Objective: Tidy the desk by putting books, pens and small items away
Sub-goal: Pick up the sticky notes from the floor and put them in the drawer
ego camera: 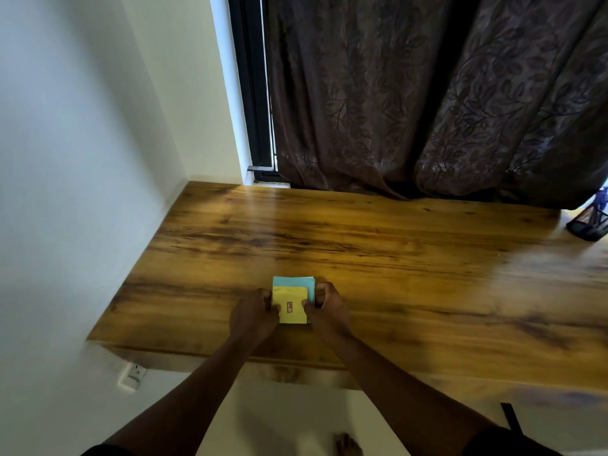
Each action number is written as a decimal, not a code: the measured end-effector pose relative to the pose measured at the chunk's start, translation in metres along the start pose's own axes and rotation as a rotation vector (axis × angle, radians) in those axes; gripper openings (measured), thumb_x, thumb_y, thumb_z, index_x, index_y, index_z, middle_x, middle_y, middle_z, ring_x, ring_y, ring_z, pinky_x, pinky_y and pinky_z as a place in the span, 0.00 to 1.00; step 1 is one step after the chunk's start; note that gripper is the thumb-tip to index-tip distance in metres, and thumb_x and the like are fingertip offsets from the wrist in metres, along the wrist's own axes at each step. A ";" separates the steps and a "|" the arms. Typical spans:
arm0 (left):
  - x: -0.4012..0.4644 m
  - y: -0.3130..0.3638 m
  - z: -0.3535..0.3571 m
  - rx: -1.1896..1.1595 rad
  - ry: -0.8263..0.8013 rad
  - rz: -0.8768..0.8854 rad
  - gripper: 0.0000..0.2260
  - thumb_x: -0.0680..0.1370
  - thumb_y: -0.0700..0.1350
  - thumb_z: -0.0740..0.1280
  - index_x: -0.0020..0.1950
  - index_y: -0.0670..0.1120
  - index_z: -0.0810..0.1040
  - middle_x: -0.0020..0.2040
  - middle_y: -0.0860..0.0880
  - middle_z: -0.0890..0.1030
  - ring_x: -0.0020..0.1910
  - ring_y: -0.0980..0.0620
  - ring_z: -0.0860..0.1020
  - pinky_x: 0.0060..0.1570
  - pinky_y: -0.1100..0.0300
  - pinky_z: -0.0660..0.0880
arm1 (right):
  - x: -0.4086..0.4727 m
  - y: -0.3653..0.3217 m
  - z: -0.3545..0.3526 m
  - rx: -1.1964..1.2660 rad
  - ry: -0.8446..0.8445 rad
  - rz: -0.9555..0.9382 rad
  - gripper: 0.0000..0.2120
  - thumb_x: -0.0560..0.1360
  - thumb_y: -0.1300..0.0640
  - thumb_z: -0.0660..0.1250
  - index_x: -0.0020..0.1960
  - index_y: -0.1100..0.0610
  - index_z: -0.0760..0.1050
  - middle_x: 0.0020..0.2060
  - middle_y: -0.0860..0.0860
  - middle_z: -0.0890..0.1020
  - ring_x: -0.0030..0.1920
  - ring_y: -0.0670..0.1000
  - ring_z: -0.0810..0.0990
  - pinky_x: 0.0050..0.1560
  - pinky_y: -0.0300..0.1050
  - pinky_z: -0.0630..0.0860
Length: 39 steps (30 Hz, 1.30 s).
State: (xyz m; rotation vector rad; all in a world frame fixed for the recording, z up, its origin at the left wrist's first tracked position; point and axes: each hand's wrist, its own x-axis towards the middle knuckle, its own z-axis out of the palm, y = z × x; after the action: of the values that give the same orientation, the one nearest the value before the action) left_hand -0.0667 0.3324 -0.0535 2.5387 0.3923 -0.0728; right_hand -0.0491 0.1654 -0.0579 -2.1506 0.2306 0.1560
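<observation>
both hands [255, 312] [327, 306] pinch square paper pads [292, 302].

pen holder [590, 222] cut by right edge, small red label [289, 307] unreadable

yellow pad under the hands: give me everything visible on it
The yellow pad is a small square block of paper, apparently sticky notes, lying flat on a blue pad that shows beyond its far edge, near the front of the wooden desk. A small red mark sits near its middle. The left hand and right hand pinch its two sides.
</observation>
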 end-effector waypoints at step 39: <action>-0.132 -0.075 0.061 -0.802 -0.010 -0.444 0.16 0.80 0.53 0.62 0.41 0.46 0.83 0.33 0.43 0.83 0.32 0.43 0.82 0.39 0.41 0.81 | -0.123 0.066 0.031 -0.158 -0.035 -0.202 0.13 0.77 0.42 0.66 0.40 0.50 0.77 0.34 0.43 0.82 0.35 0.44 0.81 0.39 0.43 0.82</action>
State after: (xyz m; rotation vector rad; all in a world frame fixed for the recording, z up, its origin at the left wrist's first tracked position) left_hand -0.2133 0.3248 -0.1266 1.6348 0.7914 -0.0757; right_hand -0.1840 0.1681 -0.1039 -2.3107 -0.0209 0.0982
